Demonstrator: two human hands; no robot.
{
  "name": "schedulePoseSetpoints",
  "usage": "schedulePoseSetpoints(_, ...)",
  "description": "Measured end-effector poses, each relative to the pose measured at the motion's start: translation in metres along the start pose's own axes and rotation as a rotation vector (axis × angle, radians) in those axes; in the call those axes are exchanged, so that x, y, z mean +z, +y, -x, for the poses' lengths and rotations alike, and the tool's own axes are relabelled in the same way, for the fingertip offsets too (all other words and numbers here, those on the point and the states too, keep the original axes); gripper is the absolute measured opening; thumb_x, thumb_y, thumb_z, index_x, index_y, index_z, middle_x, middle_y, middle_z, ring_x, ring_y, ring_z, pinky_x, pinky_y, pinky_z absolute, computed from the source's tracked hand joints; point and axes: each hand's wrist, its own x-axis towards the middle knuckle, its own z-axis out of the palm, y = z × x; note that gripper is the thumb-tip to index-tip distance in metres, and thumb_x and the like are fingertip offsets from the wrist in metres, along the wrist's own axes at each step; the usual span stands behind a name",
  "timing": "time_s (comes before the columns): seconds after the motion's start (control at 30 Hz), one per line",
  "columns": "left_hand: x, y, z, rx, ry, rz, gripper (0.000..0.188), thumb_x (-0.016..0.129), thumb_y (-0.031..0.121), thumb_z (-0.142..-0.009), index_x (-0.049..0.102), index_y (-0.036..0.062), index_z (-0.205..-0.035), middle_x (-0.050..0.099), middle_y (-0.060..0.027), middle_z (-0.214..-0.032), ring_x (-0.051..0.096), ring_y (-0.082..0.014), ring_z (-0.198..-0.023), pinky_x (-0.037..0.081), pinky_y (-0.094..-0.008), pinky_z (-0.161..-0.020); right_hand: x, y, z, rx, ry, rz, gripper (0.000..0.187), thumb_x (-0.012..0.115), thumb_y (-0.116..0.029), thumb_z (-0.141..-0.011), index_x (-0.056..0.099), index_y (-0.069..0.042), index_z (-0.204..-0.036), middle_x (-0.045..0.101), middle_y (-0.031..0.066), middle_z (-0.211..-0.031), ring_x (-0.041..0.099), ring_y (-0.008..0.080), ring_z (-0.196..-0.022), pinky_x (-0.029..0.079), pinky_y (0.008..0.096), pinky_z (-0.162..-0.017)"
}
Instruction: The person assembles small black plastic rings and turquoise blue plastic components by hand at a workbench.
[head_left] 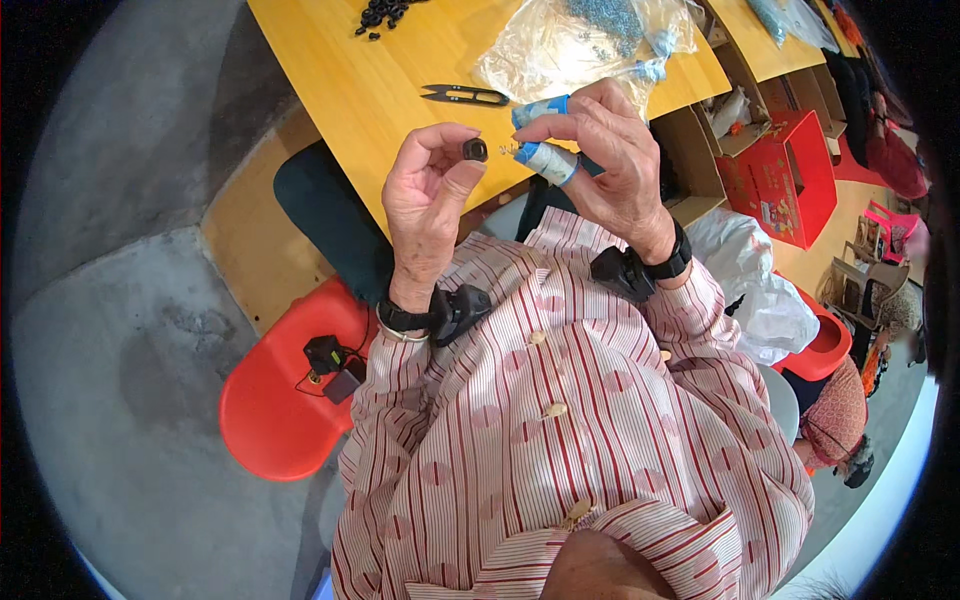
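At the yellow wooden bench's [365, 110] edge, the left hand [428, 190] pinches a small black plastic piece [475, 150], the blue-taped right hand [618, 160] a tiny silver wire coil [506, 149]; lining them up seems underway, calling for steady aim

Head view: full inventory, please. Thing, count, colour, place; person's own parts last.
small part: 1, black, in the left hand's pinch
coil: 1, silvery, at the right fingertips
snips: 1, black, on table
loose parts: uncounted pile, black, table's far edge
plastic bag: 1, clear, bluish contents, on table
table: 1, yellow wood, ahead
seat: 1, dark, by table's left edge
chair: 1, red, left
devices with cable: black, on red chair
box: 1, red, right
sack: 1, white, right
other people: several, far right, partly hidden
finger wraps: 2, blue, right hand
wrist devices: 2, black, one per wrist
shirt: 1, striped
left hand, right hand: 1 each
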Motion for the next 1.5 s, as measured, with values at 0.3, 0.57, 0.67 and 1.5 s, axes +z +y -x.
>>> schedulePoseSetpoints(0.3, -0.006, -0.003, 0.0, -0.092, -0.119, -0.171, 0.021, 0.057, -0.001, -0.091, 0.057, -0.0041, -0.112, 0.061, -0.005, -0.103, 0.057, -0.0081, -0.092, 0.045, -0.0203, -0.083, 0.002, 0.009, 0.009, -0.085, -0.073, 0.114, 0.03, 0.07, -0.006, -0.063, 0.067, -0.015, -0.092, 0.06, -0.0018, -0.077, 0.054, 0.0203, -0.078, 0.042, 0.0343, -0.073)
schedulePoseSetpoints(0.57, -0.008, -0.003, 0.0, -0.135, -0.156, -0.203, 0.02, 0.055, -0.001, -0.092, 0.057, -0.0032, -0.112, 0.062, -0.0045, -0.1, 0.058, -0.0079, -0.089, 0.049, -0.0208, -0.08, -0.005, 0.004, 0.001, -0.182, -0.193, 0.297, 0.028, 0.067, -0.012, -0.065, 0.066, -0.015, -0.093, 0.059, -0.0025, -0.082, 0.055, 0.0192, -0.083, 0.041, 0.0353, -0.08)
schedulePoseSetpoints(0.67, -0.008, 0.002, 0.001, -0.195, -0.137, -0.191, 0.02, 0.055, 0.001, -0.093, 0.057, -0.0029, -0.112, 0.062, -0.0046, -0.101, 0.058, -0.0088, -0.089, 0.049, -0.0227, -0.082, -0.003, 0.004, -0.004, -0.265, -0.2, 0.328, 0.026, 0.066, -0.016, -0.066, 0.066, -0.014, -0.093, 0.058, -0.0029, -0.081, 0.055, 0.0182, -0.084, 0.041, 0.0363, -0.083)
schedulePoseSetpoints(1.5, -0.031, -0.023, -0.007, -0.408, 0.014, 0.31, 0.02, 0.053, 0.019, -0.098, 0.057, 0.0009, -0.107, 0.061, -0.0025, -0.093, 0.056, -0.0083, -0.082, 0.044, -0.0217, -0.074, 0.023, 0.013, -0.011, -0.195, -0.398, 0.304, 0.037, 0.062, -0.015, -0.071, 0.067, -0.016, -0.107, 0.054, -0.0027, -0.078, 0.053, 0.018, -0.079, 0.042, 0.0366, -0.084)
